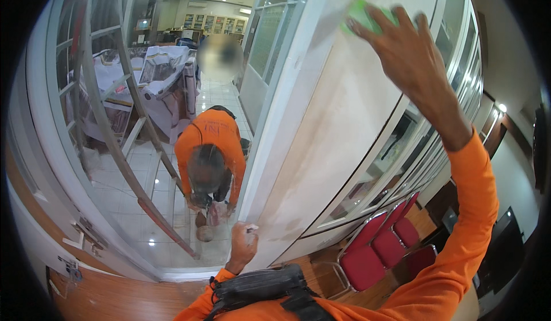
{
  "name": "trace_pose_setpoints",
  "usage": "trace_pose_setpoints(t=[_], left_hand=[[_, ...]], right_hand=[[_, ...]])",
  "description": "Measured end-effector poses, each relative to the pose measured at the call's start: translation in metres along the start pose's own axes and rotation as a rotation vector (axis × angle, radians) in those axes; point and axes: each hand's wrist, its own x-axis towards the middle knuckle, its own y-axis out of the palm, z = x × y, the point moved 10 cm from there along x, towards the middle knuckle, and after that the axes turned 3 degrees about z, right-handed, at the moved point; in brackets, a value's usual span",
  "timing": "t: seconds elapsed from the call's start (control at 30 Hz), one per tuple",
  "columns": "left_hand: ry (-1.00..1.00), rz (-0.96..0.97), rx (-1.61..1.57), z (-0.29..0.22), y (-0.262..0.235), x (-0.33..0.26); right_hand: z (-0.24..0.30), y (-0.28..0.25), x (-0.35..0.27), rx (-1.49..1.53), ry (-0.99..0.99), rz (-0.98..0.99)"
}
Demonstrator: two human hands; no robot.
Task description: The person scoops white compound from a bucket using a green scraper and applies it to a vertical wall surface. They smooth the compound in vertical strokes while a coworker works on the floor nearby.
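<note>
Nearest you: your left hand (243, 245) sits low, fist closed round a small pale thing w/ a dark tip, maybe a spray nozzle or marker, can't tell which; it's right at the bottom edge of the white door panel (338, 120). Your right hand (404, 48) is up high, fingers spread flat, pressing a green cloth (361, 14) against the top of that same panel, so the cloth's pinned btwn palm and panel near the upper frame. Progress, as a judgement: you're mid-wipe. The panel looks smeary and patchy through the middle and lower part, w/ a dull greyish mark near the bottom by your left hand, so I'd say most of the surface is left to do; only the top strip under the cloth is being worked now. Dark strap or pouch (258, 286) hangs on your chest, just under the left hand. To your right, red chairs (373, 252) stand close to the panel's foot on the wood floor; they'd crowd you if you work low on that side. Beyond the glass, another person in an orange shirt (208, 149) is bent down on the tiled floor, hands busy w/ smthg small and pinkish, apart from you. A stepladder (123, 109) leans/stands left of that person. Farther back: covered furniture (160, 68), then a lit room w/ shelves (212, 22).
</note>
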Motion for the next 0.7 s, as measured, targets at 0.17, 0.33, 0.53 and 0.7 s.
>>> trace_pose_setpoints(t=[0.17,0.33,0.53,0.7], left_hand=[[-0.087,-0.074,0.055,0.014,-0.028,-0.007],[0.019,0.099,-0.022,-0.002,0.015,0.009],[-0.026,0.194,-0.098,0.013,0.026,0.001],[-0.055,0.196,-0.099,0.018,0.021,-0.001]], right_hand=[[-0.048,0.017,0.041,0.39,0.235,0.169],[-0.12,-0.035,0.089,0.429,0.287,0.237],[-0.097,-0.003,0.096,0.525,0.475,0.692],[0.009,0.0,0.041,0.648,0.099,0.206]])
